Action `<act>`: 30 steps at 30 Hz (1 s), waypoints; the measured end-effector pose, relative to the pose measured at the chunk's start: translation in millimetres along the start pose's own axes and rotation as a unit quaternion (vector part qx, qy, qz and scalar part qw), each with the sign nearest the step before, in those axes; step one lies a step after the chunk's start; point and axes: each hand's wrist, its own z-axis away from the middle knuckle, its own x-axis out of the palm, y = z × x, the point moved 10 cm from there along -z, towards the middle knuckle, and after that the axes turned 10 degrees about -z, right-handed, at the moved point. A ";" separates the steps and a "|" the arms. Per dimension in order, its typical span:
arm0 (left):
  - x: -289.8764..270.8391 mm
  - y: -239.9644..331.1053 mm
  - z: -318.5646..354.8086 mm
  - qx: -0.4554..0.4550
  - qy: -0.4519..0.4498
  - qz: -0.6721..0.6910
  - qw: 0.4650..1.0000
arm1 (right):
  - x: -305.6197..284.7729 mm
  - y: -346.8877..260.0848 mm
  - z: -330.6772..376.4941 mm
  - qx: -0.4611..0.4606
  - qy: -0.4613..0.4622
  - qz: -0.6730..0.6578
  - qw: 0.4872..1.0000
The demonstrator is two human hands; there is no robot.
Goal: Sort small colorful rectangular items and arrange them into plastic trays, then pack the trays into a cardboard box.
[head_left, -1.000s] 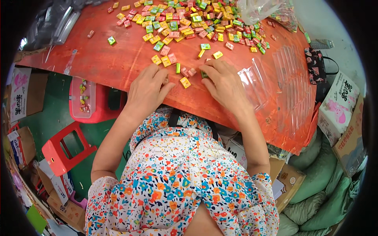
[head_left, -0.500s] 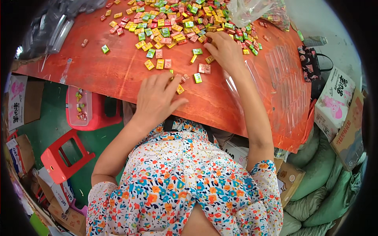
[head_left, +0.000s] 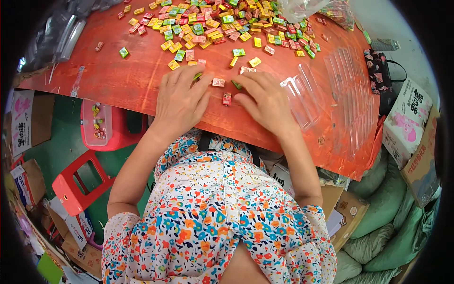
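Note:
Small candy-sized boxes in red, pink, yellow and green lie on the red table (head_left: pixel 132 85). My left hand (head_left: pixel 182 99) rests over the near part of the table, fingers stretched and thumb apart; a green box (head_left: pixel 196 76) shows by its fingertips. Opposite it, my right hand (head_left: pixel 268 102) is also spread, with its fingertips at another green box (head_left: pixel 236 85) and close to pale pink boxes (head_left: pixel 247 70). Between the hands lie a pink box (head_left: pixel 218 82) and a red box (head_left: pixel 227 98). My fingers partly cover some boxes.
A large pile of the boxes (head_left: pixel 213 28) spreads across the far side, beside a clear plastic bag (head_left: pixel 302 9). Clear ridged plastic trays (head_left: pixel 302 97) lie at the right. Below left are a red stool (head_left: pixel 80 184) and a plastic tub (head_left: pixel 98 125) holding some boxes.
My right hand has come back from the pile toward my left hand. A red box now lies between them, and the boxes near my hands are arranged differently. My left hand has shifted slightly.

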 end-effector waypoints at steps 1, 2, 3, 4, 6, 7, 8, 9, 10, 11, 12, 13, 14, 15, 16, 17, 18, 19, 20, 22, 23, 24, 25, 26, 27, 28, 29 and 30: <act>3.2 4.6 -6.8 0.022 -0.008 -0.017 1.000 | -1.6 -0.6 -3.1 -0.030 -0.012 0.020 0.999; 7.0 8.6 -12.0 0.045 -0.016 -0.033 0.998 | -0.9 -2.7 -4.9 -0.059 -0.025 0.041 0.997; 9.1 9.3 -16.6 0.046 -0.015 -0.033 0.998 | 2.2 -1.5 -4.3 -0.072 -0.034 0.038 0.996; 13.4 15.6 -19.9 0.077 -0.023 -0.045 0.996 | 1.4 1.4 -4.1 -0.072 -0.033 0.039 0.996; 18.4 21.3 -22.8 0.109 -0.032 -0.055 0.992 | 0.9 2.3 -1.8 -0.086 -0.033 0.064 0.994; 20.9 21.9 -22.8 0.117 -0.038 -0.067 0.990 | 1.4 3.0 0.8 -0.085 -0.033 0.064 0.994; 22.7 23.0 -22.4 0.124 -0.045 -0.078 0.988 | 0.3 3.6 3.4 -0.081 -0.025 0.065 0.994; 20.8 25.0 -22.3 0.126 -0.045 -0.077 0.988 | -1.6 4.7 5.5 -0.076 -0.017 0.067 0.995; 13.6 24.1 -21.6 0.103 -0.037 -0.068 0.992 | -1.9 2.9 8.2 -0.075 -0.016 0.067 0.995; 7.1 23.1 -19.6 0.079 -0.028 -0.060 0.995 | -1.3 1.4 11.4 -0.060 -0.018 0.060 0.996; 4.3 26.4 -15.0 0.080 -0.028 -0.060 0.995 | -0.6 -0.2 14.1 -0.046 -0.020 0.051 0.997; 6.4 25.5 -9.3 0.063 -0.052 -0.048 0.995 | 2.0 -4.4 16.3 -0.046 -0.019 0.051 0.997; 10.4 23.8 -5.0 0.046 -0.077 -0.037 0.995 | 4.3 -5.1 17.8 -0.027 -0.012 0.035 0.999; 11.4 25.5 -1.3 0.045 -0.076 -0.038 0.995 | 5.0 -3.8 18.0 -0.010 -0.007 0.018 1.000; 13.4 25.4 2.0 0.033 -0.075 -0.024 0.996 | 4.7 -3.3 16.6 -0.011 -0.007 0.018 1.000; 14.5 24.5 3.1 0.022 -0.075 -0.010 0.997 | 3.4 0.7 13.7 0.002 -0.004 -0.021 1.000; 13.0 25.1 0.1 0.022 -0.075 -0.011 0.997 | 2.1 4.7 11.2 0.016 -0.001 -0.059 0.998; 5.6 24.3 -6.7 0.018 -0.050 -0.002 0.999 | -0.9 9.0 6.7 0.017 0.000 -0.059 0.998; 0.4 23.1 -12.8 0.014 -0.025 0.007 1.000 | -9.9 18.7 0.2 0.029 0.020 -0.051 0.998; 7.6 16.0 -25.4 0.009 -0.023 0.019 1.000 | -20.4 27.2 -17.6 0.038 0.040 -0.043 0.998; 12.8 11.5 -33.3 0.005 -0.021 0.031 0.999 | -24.4 37.6 -26.7 0.094 0.040 0.026 0.994; 21.0 10.0 -43.2 0.005 -0.020 0.031 0.999 | -27.6 50.1 -33.4 0.149 0.039 0.096 0.983; 34.1 10.6 -53.6 0.003 -0.034 0.024 0.999 | -25.3 57.2 -40.0 0.148 0.041 0.097 0.983; 43.6 10.3 -60.3 0.001 -0.048 0.017 0.999 | -16.0 71.1 -44.6 0.169 0.009 0.111 0.979; 47.6 9.4 -64.3 0.001 -0.048 0.018 0.999 | -9.0 81.2 -46.6 0.191 -0.023 0.125 0.973; 54.0 7.8 -66.7 -0.004 -0.065 0.013 0.998 | -9.4 83.4 -47.7 0.191 -0.024 0.126 0.973; 58.5 6.7 -67.3 -0.008 -0.082 0.007 0.997 | -10.3 81.1 -49.7 0.172 -0.025 0.134 0.976; 56.4 7.2 -66.1 -0.008 -0.085 0.010 0.996 | -9.8 81.8 -48.5 0.156 -0.027 0.140 0.977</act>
